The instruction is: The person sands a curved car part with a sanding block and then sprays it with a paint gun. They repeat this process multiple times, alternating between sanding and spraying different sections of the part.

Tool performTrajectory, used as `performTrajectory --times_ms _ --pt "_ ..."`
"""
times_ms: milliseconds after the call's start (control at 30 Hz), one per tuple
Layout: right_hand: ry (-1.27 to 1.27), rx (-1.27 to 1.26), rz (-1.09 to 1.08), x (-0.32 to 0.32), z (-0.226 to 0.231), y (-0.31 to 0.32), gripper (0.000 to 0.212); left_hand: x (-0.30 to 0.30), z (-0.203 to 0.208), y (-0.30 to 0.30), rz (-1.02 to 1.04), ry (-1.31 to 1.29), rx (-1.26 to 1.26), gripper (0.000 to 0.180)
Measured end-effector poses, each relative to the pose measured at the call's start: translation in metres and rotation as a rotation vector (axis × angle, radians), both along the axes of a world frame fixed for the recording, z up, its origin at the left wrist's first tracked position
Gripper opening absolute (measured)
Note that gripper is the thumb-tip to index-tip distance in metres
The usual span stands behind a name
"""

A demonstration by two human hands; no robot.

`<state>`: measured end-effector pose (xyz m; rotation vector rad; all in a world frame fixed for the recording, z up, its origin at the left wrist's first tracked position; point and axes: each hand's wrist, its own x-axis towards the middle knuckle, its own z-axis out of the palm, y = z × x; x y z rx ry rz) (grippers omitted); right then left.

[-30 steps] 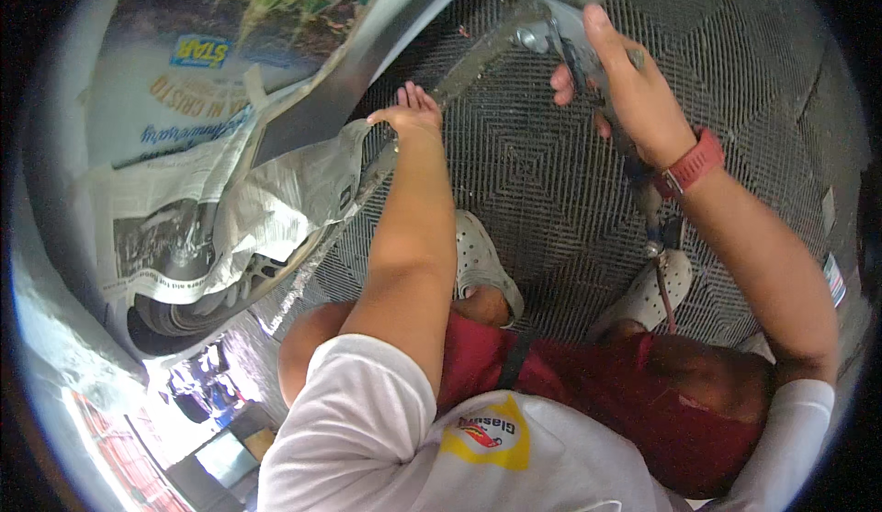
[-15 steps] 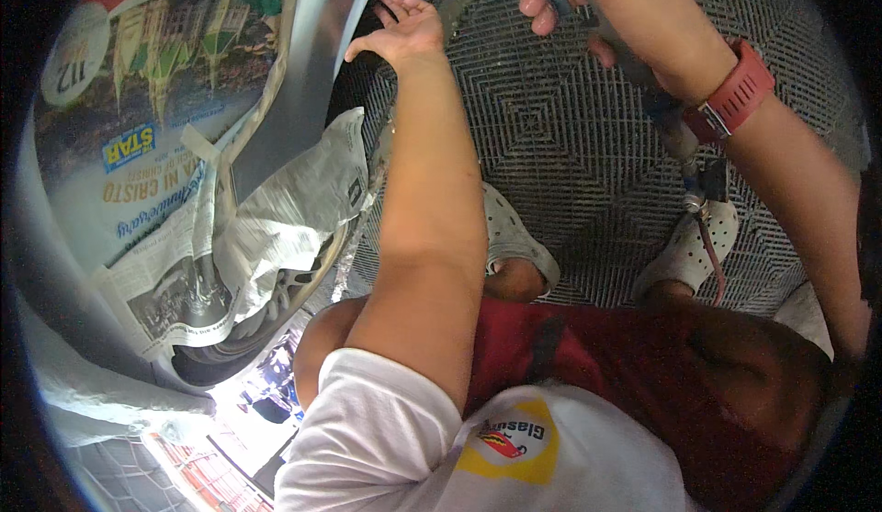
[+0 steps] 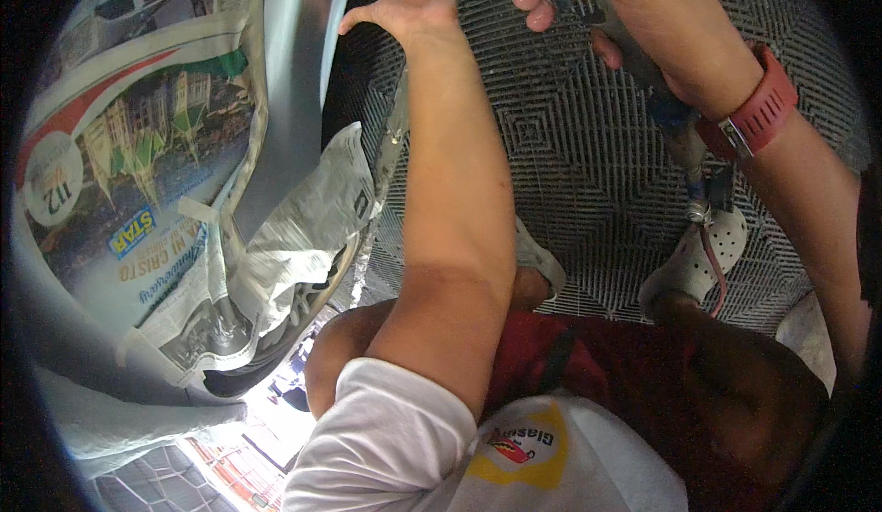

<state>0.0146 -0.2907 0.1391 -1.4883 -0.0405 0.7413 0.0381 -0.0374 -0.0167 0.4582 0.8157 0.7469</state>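
My left hand (image 3: 413,5) reaches far forward with its palm up and fingers spread, holding nothing. It is beside the edge of a bare grey car body panel (image 3: 299,62); whether it touches the panel I cannot tell. My right hand (image 3: 634,6) is wrapped round the grip of a spray gun (image 3: 643,73), whose front end is cut off by the upper edge of the view. A fitting and a thin reddish hose (image 3: 713,268) hang from the bottom of the grip. Taped newspaper (image 3: 156,135) covers the car body to the left of the panel.
A loose flap of newspaper (image 3: 322,195) hangs over what looks like a wheel, left of my forearm. Dark ribbed matting (image 3: 588,163) covers the floor. My feet in pale clogs (image 3: 698,259) stand near the hose. Bright light comes in at lower left.
The masked car body sits lower and further left in view, with more newspaper showing at the top. My left hand has moved slightly up and right. My right hand keeps its hold on the spray gun.
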Motion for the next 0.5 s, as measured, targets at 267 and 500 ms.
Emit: performTrajectory --times_ms 267,500 --pt "0.007 0.045 0.018 0.007 -0.008 0.0 0.076 0.013 -0.016 0.001 -0.298 0.012 0.095 0.109" --pt "0.141 0.075 0.004 0.01 -0.007 0.0 0.077 -0.013 -0.027 0.013 -0.391 0.191 0.306 0.111"
